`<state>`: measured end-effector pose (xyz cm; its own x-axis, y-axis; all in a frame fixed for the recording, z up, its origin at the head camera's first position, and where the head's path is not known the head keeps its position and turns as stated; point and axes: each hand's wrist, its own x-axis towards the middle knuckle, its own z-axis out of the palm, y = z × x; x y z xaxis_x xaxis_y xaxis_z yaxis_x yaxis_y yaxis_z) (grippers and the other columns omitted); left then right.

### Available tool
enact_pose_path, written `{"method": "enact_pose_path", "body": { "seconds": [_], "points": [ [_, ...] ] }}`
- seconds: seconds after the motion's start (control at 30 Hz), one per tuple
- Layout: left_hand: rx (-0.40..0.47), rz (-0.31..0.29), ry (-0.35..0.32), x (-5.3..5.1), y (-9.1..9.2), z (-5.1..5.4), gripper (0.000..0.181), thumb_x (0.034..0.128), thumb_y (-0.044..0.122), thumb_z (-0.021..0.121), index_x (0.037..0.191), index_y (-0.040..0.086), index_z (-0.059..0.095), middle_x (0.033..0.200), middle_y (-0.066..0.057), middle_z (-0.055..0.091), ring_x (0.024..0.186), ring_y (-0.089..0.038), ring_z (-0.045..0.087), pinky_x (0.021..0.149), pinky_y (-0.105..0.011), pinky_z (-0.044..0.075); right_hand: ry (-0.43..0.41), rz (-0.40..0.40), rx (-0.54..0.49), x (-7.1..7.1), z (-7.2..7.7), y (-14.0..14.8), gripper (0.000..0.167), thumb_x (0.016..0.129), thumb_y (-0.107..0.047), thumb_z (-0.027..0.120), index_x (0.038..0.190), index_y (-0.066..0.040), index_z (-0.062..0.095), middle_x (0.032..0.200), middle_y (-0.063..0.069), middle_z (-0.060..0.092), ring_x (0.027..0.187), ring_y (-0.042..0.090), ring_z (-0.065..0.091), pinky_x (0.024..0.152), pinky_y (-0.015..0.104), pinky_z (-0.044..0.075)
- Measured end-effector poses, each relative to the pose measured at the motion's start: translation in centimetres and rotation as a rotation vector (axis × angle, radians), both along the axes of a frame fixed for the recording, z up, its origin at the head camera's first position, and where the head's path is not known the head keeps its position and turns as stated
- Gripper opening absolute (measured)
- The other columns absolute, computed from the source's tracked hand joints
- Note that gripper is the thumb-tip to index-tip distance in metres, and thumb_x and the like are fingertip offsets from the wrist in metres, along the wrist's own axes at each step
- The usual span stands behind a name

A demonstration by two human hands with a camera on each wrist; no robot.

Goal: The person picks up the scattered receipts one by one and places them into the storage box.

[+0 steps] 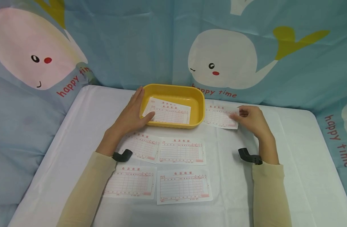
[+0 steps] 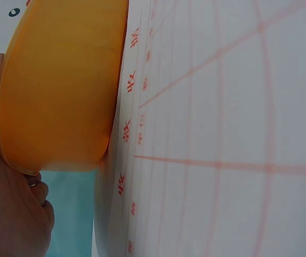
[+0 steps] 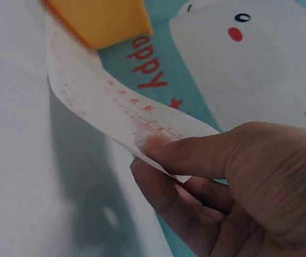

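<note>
My left hand [image 1: 132, 113] grips the left end of a yellow plastic basket [image 1: 173, 125], the thumb hooked over the rim. Inside the basket lie a few white receipt slips [image 1: 170, 117] with red print, overlapping. To the basket's right, my right hand [image 1: 251, 118] pinches the right end of another receipt slip [image 1: 220, 117] between thumb and fingers. In the right wrist view this slip [image 3: 118, 107] bends in a curve, its held end raised; the yellow basket [image 3: 110, 21] hides its far end.
Several more receipts lie in two rows before the basket: upper left [image 1: 142, 147], upper right [image 1: 182, 153], lower left [image 1: 131, 183] and lower right [image 1: 185, 187]. My left forearm partly covers the left ones. A blue whale-print curtain [image 1: 128, 47] hangs behind the white-covered table [image 1: 233, 195].
</note>
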<state>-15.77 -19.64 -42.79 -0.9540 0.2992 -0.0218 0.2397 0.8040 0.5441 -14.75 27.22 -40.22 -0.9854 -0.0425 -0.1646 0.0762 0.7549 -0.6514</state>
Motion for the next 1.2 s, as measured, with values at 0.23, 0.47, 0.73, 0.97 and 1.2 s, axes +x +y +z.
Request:
{"method": "enact_pose_path", "body": {
  "seconds": [0.23,0.47,0.73,0.97,1.2],
  "points": [
    [0.003,0.002,-0.007,0.0,0.0,-0.1,0.104,0.1001,0.062,0.056,0.171,0.017,-0.006,0.181,0.003,-0.009,0.169,-0.033,0.002,0.136,-0.058,0.013,-0.071,-0.029,-0.079,0.3,1.5,0.2,0.052,0.097,-0.042,0.077,0.126,0.0,0.07,0.12,0.011,0.074,0.106,0.012,0.067,0.081,0.02,0.051],
    [0.0,-0.001,-0.001,0.1,-0.1,0.0,0.104,0.1006,0.062,0.055,0.171,0.016,-0.006,0.181,0.002,-0.01,0.169,-0.034,0.002,0.136,-0.057,0.012,-0.118,-0.033,-0.196,0.6,2.8,0.7,0.052,0.096,-0.038,0.079,0.129,0.0,0.068,0.095,-0.025,0.072,0.093,-0.006,0.067,0.082,0.014,0.053],
    [-0.004,0.007,-0.008,0.1,-0.3,-0.2,0.104,0.1003,0.062,0.056,0.171,0.018,-0.006,0.181,0.003,-0.01,0.169,-0.034,0.002,0.135,-0.06,0.014,-0.113,-0.028,-0.399,0.7,3.4,1.3,0.047,0.099,-0.018,0.076,0.134,0.008,0.059,0.096,-0.023,0.076,0.089,-0.002,0.075,0.081,0.017,0.062],
    [0.003,0.012,-0.01,0.1,-0.2,-0.2,0.104,0.1001,0.063,0.055,0.171,0.019,-0.006,0.181,0.004,-0.01,0.169,-0.033,0.003,0.134,-0.061,0.015,-0.077,-0.091,-0.493,1.0,3.9,1.5,0.045,0.097,-0.015,0.078,0.133,0.005,0.061,0.097,-0.02,0.078,0.088,0.0,0.076,0.079,0.019,0.063],
    [0.01,0.003,-0.004,0.1,0.0,-0.1,0.104,0.1004,0.062,0.055,0.171,0.019,-0.006,0.18,0.004,-0.01,0.169,-0.031,0.002,0.134,-0.061,0.016,0.013,-0.138,-0.714,1.6,4.8,1.7,0.024,0.093,-0.002,0.079,0.114,-0.012,0.074,0.099,-0.009,0.082,0.086,0.006,0.078,0.077,0.019,0.063]
  ]
}}
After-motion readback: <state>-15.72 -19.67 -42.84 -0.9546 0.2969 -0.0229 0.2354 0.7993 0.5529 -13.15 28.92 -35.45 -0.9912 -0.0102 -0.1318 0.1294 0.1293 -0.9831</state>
